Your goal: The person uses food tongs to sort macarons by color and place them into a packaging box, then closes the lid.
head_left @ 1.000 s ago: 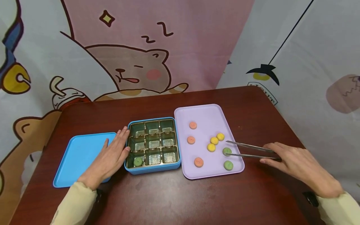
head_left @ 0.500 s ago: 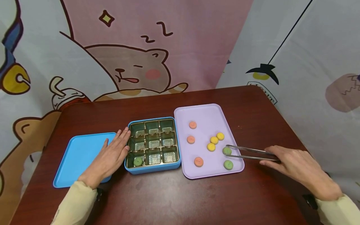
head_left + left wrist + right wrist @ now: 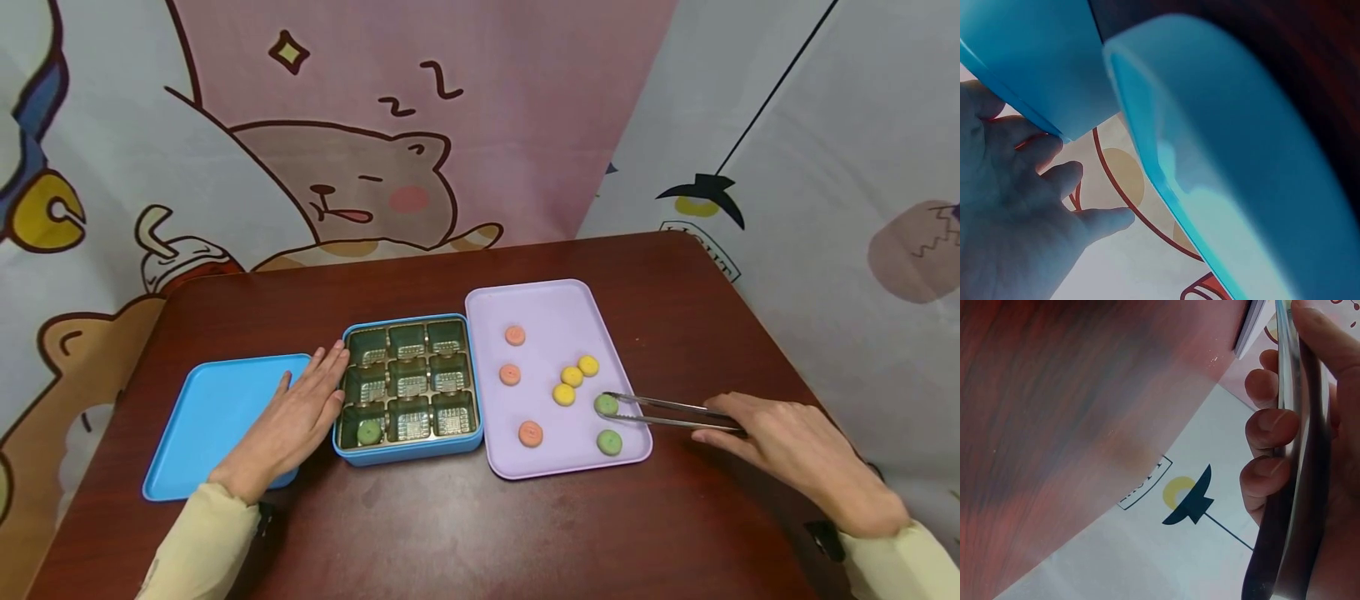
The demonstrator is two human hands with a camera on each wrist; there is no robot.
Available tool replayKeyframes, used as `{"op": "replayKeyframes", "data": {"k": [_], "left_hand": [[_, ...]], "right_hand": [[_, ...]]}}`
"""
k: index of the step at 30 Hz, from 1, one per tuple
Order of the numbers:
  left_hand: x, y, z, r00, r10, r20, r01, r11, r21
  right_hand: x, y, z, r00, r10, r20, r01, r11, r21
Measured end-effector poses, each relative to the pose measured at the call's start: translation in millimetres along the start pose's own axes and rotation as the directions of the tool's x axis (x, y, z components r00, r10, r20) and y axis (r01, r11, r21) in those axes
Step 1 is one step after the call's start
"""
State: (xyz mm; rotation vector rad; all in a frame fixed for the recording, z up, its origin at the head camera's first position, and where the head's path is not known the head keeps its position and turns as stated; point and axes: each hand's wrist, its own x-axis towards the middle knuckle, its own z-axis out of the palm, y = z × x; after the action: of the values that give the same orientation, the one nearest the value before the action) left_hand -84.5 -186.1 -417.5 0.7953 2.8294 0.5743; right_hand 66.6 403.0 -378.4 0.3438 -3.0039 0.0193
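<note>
a dark red-brown table (image 3: 465,525) sits in front of cartoon-print curtains, a sleepy bear (image 3: 360,187) drawn on the pink one. your right hand (image 3: 795,454) grips a pair of metal tongs (image 3: 671,411), fingers curled round the handles; the right wrist view shows the same hold close up (image 3: 1285,425). the tong tips are closed on a green cookie (image 3: 606,405) that lies on the lilac tray (image 3: 551,308), near its right edge. a second green cookie (image 3: 609,442) lies just below it, three yellow cookies (image 3: 573,377) cluster just to the upper left, and three orange cookies (image 3: 510,374) sit along the tray's left side. your left hand (image 3: 292,425) lies flat with straight fingers, fingertips touching the left wall of the blue box (image 3: 408,450), palm partly over the blue lid (image 3: 202,417) beside it. the box touches the tray's left edge and holds nine gold compartments; one green cookie (image 3: 368,432) sits in the near-left compartment.
</note>
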Motion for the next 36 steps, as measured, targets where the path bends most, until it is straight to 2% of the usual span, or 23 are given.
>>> {"op": "replayKeyframes", "data": {"k": [12,21,30,36], "left_hand": [[4.0,1.4,1.1,1.000,0.015,-0.017,-0.015,1.000,-0.005],[6.0,0.5,1.1,1.000,0.004,0.000,-0.004,1.000,-0.014],[3.9,-0.5,-0.8,1.000,-0.003,0.004,0.003,1.000,-0.020],[2.7,-1.5,0.9,1.000,0.000,-0.005,0.000,1.000,-0.013]], "right_hand": [[-2,2,-2,1.000,0.005,-0.014,-0.005,1.000,0.000],[2,-1,-7,1.000,0.018,-0.011,-0.018,1.000,0.014],[9,-3,-7,0.994,-0.043,-0.099,0.046,0.999,0.028],[13,-6,-10,0.995,-0.034,-0.095,0.038,0.998,0.042]]}}
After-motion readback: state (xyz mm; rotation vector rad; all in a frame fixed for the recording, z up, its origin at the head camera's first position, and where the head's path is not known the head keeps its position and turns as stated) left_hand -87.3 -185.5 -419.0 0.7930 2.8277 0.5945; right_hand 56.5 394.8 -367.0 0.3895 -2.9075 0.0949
